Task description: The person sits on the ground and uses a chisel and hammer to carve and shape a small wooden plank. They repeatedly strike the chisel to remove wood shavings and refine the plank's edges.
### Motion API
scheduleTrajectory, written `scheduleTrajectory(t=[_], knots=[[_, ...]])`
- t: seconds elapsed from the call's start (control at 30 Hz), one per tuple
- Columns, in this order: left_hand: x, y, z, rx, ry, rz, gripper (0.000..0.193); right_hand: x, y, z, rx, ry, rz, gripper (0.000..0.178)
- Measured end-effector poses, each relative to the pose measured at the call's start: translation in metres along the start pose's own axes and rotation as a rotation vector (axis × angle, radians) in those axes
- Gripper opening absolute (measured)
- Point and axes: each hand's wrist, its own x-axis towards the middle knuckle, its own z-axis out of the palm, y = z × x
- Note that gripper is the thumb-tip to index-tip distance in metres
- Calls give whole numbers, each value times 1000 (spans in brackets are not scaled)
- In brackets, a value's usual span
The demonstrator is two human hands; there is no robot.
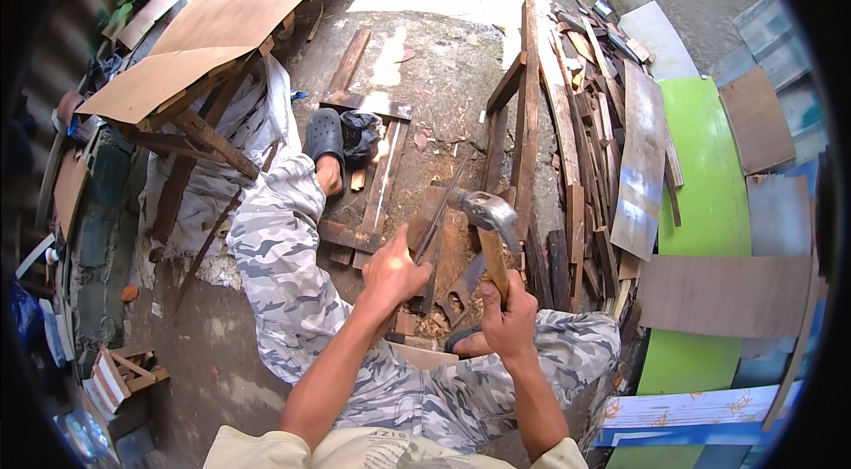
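My right hand is closed around the wooden handle of a claw hammer. The hammer's metal head is raised in front of me, tilted to the left. My left hand is closed on a thin dark strip that points up and away; whether it is metal or wood, I cannot tell. A brown piece of wood shows just beyond the left fingers. Below the hammer, a hand saw lies on the ground among wood shavings, between my legs.
A wooden frame lies on the ground by my left foot in a dark clog. At the left stands a plywood-topped table. An upright timber frame and piled wood strips are at the right, beside green board.
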Motion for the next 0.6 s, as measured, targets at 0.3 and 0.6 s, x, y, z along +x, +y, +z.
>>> scheduleTrajectory(t=[0.3,0.6], knots=[[-2,-1,8,18,43,123,85,-18,46,8,-342,-284,210,27],[4,-2,12,14,16,76,86,-33,36,3,82,17,77,31]])
